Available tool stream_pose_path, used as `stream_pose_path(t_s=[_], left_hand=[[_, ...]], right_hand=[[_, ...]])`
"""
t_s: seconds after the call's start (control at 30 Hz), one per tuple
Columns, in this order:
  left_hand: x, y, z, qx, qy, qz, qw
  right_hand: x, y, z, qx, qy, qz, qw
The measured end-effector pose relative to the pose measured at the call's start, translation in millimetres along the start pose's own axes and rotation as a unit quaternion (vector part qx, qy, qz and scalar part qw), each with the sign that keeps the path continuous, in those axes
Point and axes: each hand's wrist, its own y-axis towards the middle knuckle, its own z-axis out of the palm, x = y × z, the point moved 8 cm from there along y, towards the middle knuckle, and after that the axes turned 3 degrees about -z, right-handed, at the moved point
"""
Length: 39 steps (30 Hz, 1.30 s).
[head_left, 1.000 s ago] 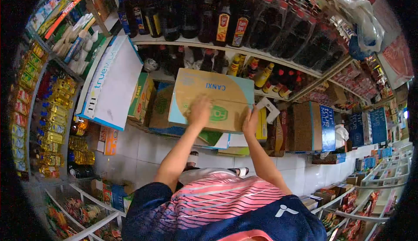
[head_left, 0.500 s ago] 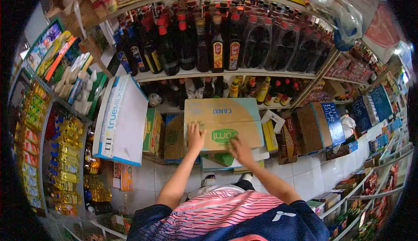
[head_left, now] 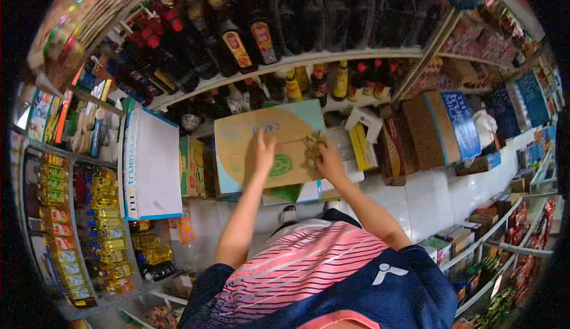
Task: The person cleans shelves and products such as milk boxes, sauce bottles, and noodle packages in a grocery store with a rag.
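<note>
A tan and pale-blue carton (head_left: 237,161) with a green logo lies at a slant before me, with "CANXI" lettering partly covered. On its top my left hand (head_left: 261,154) rests with fingers stretched out. Near the carton's right side is my right hand (head_left: 326,161), its fingers curled at a small crumpled brownish thing (head_left: 312,146) whose kind I cannot make out. Beneath the carton, a green panel (head_left: 285,192) and a white box edge (head_left: 310,192) stick out toward me.
Dark bottles (head_left: 297,14) line the shelf above, with sauce bottles (head_left: 341,79) below. A white "true MILK" carton (head_left: 151,165) stands at left. To the right are a yellow box (head_left: 362,146) and brown cartons (head_left: 430,130). Oil bottles (head_left: 107,228) fill the left shelf.
The carton has turned and shifted left, away from the yellow box. My view has tilted. The crumpled thing now shows at my right hand; my left hand stays on the carton.
</note>
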Motion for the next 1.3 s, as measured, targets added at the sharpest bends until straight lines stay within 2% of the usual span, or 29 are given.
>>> stream_pose_path(t_s=[0.07, 0.13, 0.17, 0.27, 0.3, 0.37, 0.4, 0.5, 0.57, 0.6, 0.67, 0.7, 0.8, 0.87, 0.93, 0.97, 1.03, 1.1, 1.17, 1.3], left_hand=[[8.8, 17.7, 2.7, -0.008, 0.064, -0.026, 0.998], [20.3, 31.2, 13.6, -0.085, 0.217, 0.039, 0.972], [23.3, 30.6, 23.2, -0.123, 0.313, 0.059, 0.940], [5.3, 26.4, 29.7, -0.137, 0.392, 0.023, 0.909], [9.4, 26.4, 32.3, -0.127, 0.400, 0.018, 0.907], [9.0, 25.9, 28.7, -0.144, 0.375, 0.061, 0.914], [7.2, 26.0, 28.9, -0.141, 0.382, 0.059, 0.911], [3.8, 27.3, 28.8, -0.147, 0.374, 0.060, 0.914], [6.9, 24.9, 28.3, -0.162, 0.358, 0.088, 0.915], [8.0, 23.5, 29.8, -0.159, 0.361, 0.083, 0.915], [7.4, 24.6, 26.9, -0.162, 0.340, 0.068, 0.924], [6.6, 25.8, 26.4, -0.162, 0.340, 0.070, 0.924], [9.9, 27.4, 27.5, -0.163, 0.331, 0.076, 0.926], [13.1, 26.1, 27.8, -0.173, 0.358, 0.092, 0.913], [9.0, 25.6, 26.9, -0.168, 0.349, 0.084, 0.918], [8.1, 25.8, 26.4, -0.163, 0.339, 0.078, 0.923], [8.8, 26.9, 26.3, -0.163, 0.345, 0.078, 0.921], [7.8, 26.9, 27.4, -0.163, 0.352, 0.079, 0.918], [2.8, 25.9, 26.4, -0.165, 0.340, 0.080, 0.922], [-2.1, 25.8, 25.1, -0.158, 0.359, 0.069, 0.917]], right_hand=[[-8.7, 4.3, -19.7, -0.028, 0.080, 0.007, 0.996], [-15.0, 4.7, -21.9, -0.035, 0.109, 0.047, 0.992], [-20.6, 6.1, -20.9, -0.046, 0.128, 0.076, 0.988], [-38.4, 14.4, -16.2, -0.090, 0.187, 0.089, 0.974], [-44.5, 19.6, -10.0, -0.085, 0.193, 0.101, 0.972], [-63.4, 34.9, -4.6, -0.149, 0.279, 0.126, 0.940], [-73.4, 47.7, 2.0, -0.148, 0.285, 0.131, 0.938], [-107.3, 87.4, 17.5, -0.196, 0.324, 0.107, 0.920], [-146.7, 91.3, 64.0, -0.143, 0.533, 0.229, 0.802], [-153.4, 85.0, 71.1, -0.139, 0.534, 0.234, 0.800], [-163.4, 72.9, 81.8, -0.099, 0.490, 0.239, 0.833], [-170.9, 61.8, 90.7, -0.101, 0.489, 0.239, 0.833], [-196.8, -10.3, 143.2, -0.020, 0.470, 0.326, 0.820], [-184.3, -47.3, 140.8, -0.004, 0.458, 0.350, 0.817], [-153.4, -53.8, 104.0, -0.061, 0.547, 0.346, 0.760], [-144.6, -45.8, 96.1, -0.059, 0.546, 0.346, 0.760], [-128.2, -22.4, 72.2, -0.092, 0.457, 0.324, 0.824], [-111.5, 27.1, 48.4, -0.096, 0.430, 0.289, 0.850], [-112.6, 71.0, 41.9, -0.098, 0.346, 0.292, 0.886], [-142.8, 110.9, 70.1, -0.066, 0.391, 0.275, 0.876]])
